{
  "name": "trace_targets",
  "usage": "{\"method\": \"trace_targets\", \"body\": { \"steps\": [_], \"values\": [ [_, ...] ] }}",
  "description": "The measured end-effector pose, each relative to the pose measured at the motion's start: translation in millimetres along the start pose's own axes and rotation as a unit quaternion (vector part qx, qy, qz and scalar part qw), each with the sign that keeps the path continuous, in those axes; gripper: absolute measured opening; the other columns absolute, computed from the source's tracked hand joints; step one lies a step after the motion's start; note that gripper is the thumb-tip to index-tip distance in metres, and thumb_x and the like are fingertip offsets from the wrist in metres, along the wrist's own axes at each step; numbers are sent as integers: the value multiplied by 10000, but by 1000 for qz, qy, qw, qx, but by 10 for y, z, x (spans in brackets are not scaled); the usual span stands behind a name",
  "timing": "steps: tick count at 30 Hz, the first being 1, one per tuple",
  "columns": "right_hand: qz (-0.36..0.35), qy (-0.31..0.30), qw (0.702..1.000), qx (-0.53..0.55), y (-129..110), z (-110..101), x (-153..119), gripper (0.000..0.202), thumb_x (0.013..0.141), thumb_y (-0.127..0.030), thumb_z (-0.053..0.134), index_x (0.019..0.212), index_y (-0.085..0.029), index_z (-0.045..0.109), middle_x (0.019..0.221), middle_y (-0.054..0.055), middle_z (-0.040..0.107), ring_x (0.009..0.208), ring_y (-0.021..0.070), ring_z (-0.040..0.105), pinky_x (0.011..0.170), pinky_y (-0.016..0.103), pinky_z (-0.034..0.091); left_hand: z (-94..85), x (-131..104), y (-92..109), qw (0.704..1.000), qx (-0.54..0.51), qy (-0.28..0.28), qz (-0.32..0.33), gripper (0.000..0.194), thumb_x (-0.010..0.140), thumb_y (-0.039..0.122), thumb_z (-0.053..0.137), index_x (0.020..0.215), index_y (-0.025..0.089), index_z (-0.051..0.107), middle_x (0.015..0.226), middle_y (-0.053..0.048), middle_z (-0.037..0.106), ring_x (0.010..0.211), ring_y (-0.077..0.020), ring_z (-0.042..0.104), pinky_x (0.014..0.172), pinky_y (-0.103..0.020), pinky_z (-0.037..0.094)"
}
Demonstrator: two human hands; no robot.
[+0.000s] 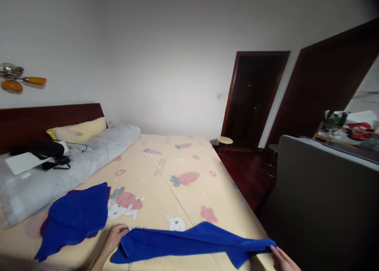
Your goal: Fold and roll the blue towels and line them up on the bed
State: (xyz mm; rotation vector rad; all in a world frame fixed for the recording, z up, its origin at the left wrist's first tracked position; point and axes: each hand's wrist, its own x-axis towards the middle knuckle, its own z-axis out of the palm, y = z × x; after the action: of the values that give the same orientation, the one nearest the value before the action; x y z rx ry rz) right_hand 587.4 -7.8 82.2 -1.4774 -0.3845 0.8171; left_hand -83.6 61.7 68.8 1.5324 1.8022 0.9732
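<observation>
A long blue towel (177, 241) lies loosely stretched across the near part of the bed, bunched into a narrow strip with a corner hanging toward me. My left hand (117, 236) pinches its left end. At the other end, near the bed's right edge, my right hand (283, 258) grips the tip between thumb and fingers, partly cut off by the frame. To the left of my left hand, a second blue towel (79, 213) rests on the bed, with purple cloth (44, 228) showing beneath its edges.
The bed (160, 160) has a cream sheet with carrots and rabbits. A grey rolled quilt (97, 152) carries a black bag (38, 148) and a white laptop-like slab (25, 162). A stool (224, 140) stands beyond; a dark grey panel (319, 200) rises at right.
</observation>
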Motion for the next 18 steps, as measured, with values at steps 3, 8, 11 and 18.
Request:
{"method": "trace_targets", "body": {
  "steps": [3,8,11,18],
  "values": [
    [5,-47,999,14,-213,117,9,450,370,-477,845,654,-187,651,437,-50,530,411,87,451,356,216,362,-193,163,102,999,-18,32,-3,402,529,597,643,684,235,723,821,-50,754,856,-268,676,795,-320,528],
    [8,-71,996,52,-392,365,182,526,356,-460,864,736,-169,647,449,-35,581,403,82,470,364,201,385,-362,462,340,995,-26,77,-50,350,530,535,664,690,231,737,779,-40,759,876,-282,687,737,-306,530],
    [3,-68,995,66,-495,583,308,583,338,-417,870,806,-156,640,562,26,686,455,126,573,447,239,497,-355,641,502,991,-38,86,-91,314,592,507,662,686,213,720,595,-12,709,704,-249,695,598,-291,517],
    [-45,-79,993,74,-763,1177,636,468,334,-323,841,714,-139,639,565,41,684,505,160,623,430,239,493,-288,1077,892,968,-108,112,-195,286,857,409,582,952,142,629,659,36,655,518,-96,594,520,-257,509]
  ]
}}
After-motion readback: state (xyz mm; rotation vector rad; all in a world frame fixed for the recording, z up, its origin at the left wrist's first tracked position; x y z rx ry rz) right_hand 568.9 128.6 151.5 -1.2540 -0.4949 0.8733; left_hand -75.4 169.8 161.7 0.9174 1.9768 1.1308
